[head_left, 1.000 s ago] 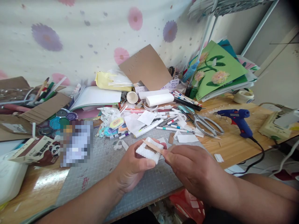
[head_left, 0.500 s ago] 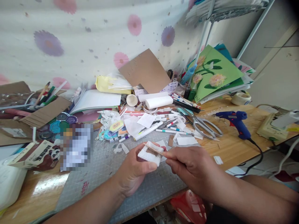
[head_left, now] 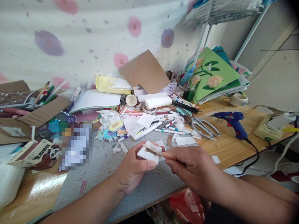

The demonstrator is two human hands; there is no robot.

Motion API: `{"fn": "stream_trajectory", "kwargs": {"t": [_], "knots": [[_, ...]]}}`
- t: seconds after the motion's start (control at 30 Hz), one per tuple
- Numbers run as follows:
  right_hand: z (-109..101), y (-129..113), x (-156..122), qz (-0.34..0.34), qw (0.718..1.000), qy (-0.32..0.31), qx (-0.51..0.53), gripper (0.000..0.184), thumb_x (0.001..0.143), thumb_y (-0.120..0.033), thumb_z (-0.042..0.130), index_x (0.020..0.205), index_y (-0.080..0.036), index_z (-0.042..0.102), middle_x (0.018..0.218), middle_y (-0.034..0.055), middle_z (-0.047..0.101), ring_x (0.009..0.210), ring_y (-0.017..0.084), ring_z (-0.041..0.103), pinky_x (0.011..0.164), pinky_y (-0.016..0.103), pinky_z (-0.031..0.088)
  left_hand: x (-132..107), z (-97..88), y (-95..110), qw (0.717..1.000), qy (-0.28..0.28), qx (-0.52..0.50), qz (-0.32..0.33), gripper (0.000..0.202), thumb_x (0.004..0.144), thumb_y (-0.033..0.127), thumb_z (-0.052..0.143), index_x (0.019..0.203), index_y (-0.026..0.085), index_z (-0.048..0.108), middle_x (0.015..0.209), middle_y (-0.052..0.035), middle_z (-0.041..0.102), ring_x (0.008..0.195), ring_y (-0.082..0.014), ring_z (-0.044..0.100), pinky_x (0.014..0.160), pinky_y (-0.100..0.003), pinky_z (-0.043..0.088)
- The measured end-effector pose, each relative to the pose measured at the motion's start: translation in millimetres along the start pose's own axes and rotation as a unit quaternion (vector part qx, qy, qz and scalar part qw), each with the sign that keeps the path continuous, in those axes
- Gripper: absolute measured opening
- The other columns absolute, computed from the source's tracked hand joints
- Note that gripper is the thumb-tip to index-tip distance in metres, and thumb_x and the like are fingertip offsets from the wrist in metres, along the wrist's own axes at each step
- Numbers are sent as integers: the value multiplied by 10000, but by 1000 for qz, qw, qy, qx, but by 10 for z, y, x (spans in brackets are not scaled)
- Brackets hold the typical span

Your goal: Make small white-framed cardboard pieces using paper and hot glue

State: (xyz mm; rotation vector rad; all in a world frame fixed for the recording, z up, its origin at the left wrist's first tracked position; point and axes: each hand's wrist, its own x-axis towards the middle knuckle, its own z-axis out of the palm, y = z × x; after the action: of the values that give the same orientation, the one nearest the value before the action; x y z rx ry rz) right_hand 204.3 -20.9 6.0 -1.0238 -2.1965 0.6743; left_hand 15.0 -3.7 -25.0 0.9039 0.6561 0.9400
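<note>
My left hand (head_left: 134,166) is wrapped round a small white block (head_left: 151,155), its thumb pressed along the near edge. The block looks like a little box with a textured white rim and a brownish middle; its exact kind is unclear. Between the fingers of my right hand (head_left: 189,165) is a thin wooden stick (head_left: 153,150), lying slantwise across the top of the block. Whether the stick's tip touches the middle or only the rim cannot be made out. Both hands are over the grey cutting mat (head_left: 102,186).
Behind the hands lies a heap of markers, paper scraps and a white roll (head_left: 158,102). Scissors (head_left: 204,126) and a blue glue gun (head_left: 233,121) rest on the right. A panda-printed carton (head_left: 35,155) and an open cardboard box (head_left: 44,112) stand on the left.
The stick has shifted slightly over the block, and the block is tilted a little differently. Both hands keep their grips in nearly the same place.
</note>
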Motion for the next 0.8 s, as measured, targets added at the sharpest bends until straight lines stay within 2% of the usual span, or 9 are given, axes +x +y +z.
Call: {"fn": "stream_trajectory", "kwargs": {"t": [0.13, 0.2, 0.27, 0.33, 0.4, 0.47, 0.57, 0.67, 0.8], "knots": [[-14, -12, 12, 12, 999, 16, 45, 164, 872, -155, 512, 806, -188, 659, 643, -10, 642, 576, 101, 572, 550, 190, 413, -7, 0, 14, 1000, -10, -16, 3, 374, 587, 215, 769, 951, 190, 689, 971, -63, 715, 1004, -258, 594, 937, -354, 363], [-25, -23, 20, 47, 995, 19, 88, 154, 861, -173, 530, 817, -185, 678, 589, -17, 619, 539, 98, 548, 528, 190, 414, -15, -5, 16, 999, -21, -23, 0, 365, 604, 226, 760, 961, 188, 692, 967, -62, 712, 1001, -255, 588, 932, -354, 367], [-38, -34, 30, 119, 978, 15, 168, 145, 844, -206, 542, 777, -166, 664, 531, -21, 587, 485, 91, 505, 473, 187, 391, -18, -10, 15, 999, -31, -28, -1, 364, 618, 229, 751, 974, 182, 690, 978, -63, 705, 994, -245, 582, 926, -346, 371], [-52, -40, 42, 194, 946, 11, 260, 154, 834, -264, 545, 745, -161, 619, 484, -38, 553, 399, 72, 415, 387, 176, 324, -16, -14, 15, 999, -35, -30, 2, 373, 626, 219, 743, 992, 183, 682, 988, -59, 699, 989, -237, 579, 913, -334, 375], [-62, -34, 54, 216, 932, 27, 290, 162, 835, -295, 541, 746, -170, 593, 483, -49, 545, 369, 64, 369, 358, 174, 293, -10, -12, 19, 999, -39, -28, 6, 386, 626, 206, 738, 1006, 186, 674, 989, -58, 697, 982, -235, 580, 895, -327, 380], [-62, -17, 57, 174, 954, 63, 234, 129, 841, -258, 542, 782, -176, 622, 546, -32, 588, 433, 81, 459, 420, 186, 369, -7, -5, 26, 999, -47, -20, 8, 392, 622, 201, 737, 1008, 181, 673, 984, -63, 696, 980, -241, 583, 881, -325, 383], [-33, 26, 38, 58, 988, 107, 90, 132, 843, -161, 553, 894, -197, 669, 714, 4, 675, 643, 121, 600, 602, 218, 453, -14, 11, 35, 998, -54, -13, 9, 404, 618, 188, 739, 1017, 181, 672, 987, -63, 689, 971, -238, 583, 867, -319, 385], [21, 70, -4, -25, 994, 109, -9, 197, 859, -125, 539, 1003, -210, 643, 774, 10, 679, 672, 123, 603, 614, 219, 437, -26, 22, 37, 999, -50, -14, 11, 404, 615, 180, 747, 1012, 198, 672, 957, -44, 683, 913, -205, 582, 836, -298, 392], [95, 84, -49, -78, 989, 78, -102, 180, 888, -124, 486, 1009, -172, 611, 713, 24, 611, 630, 139, 540, 569, 241, 384, -26, 13, 43, 999, -46, -17, 6, 419, 577, 206, 781, 982, 202, 673, 897, -23, 671, 853, -174, 561, 821, -278, 389]]}}
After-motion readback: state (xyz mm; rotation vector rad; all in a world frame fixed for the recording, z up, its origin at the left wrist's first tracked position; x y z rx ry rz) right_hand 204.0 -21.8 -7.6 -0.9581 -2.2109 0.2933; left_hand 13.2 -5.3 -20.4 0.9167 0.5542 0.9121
